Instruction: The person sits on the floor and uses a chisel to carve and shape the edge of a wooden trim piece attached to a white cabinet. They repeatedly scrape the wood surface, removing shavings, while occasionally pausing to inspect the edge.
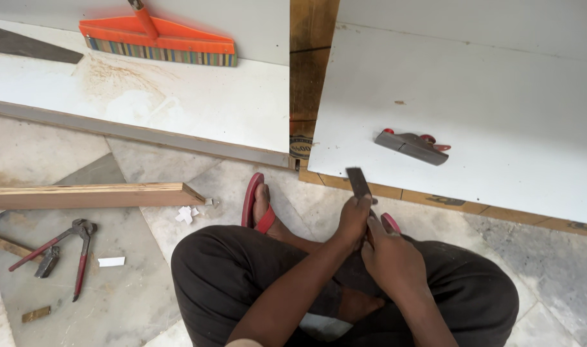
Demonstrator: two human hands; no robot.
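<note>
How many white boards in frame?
2. One white board lies at upper left with the orange broom on it; the other white board lies at right, carrying the small plane. More may lie outside the frame.

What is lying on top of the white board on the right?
A small grey hand plane with red knobs lies on the white board, plus a tiny brown chip. Whatever is under the plane is hidden.

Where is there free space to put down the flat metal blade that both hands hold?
The white board is bare around the grey hand plane. The left white board is bare below the orange broom. The floor by the red-handled pincers is crowded.
</note>
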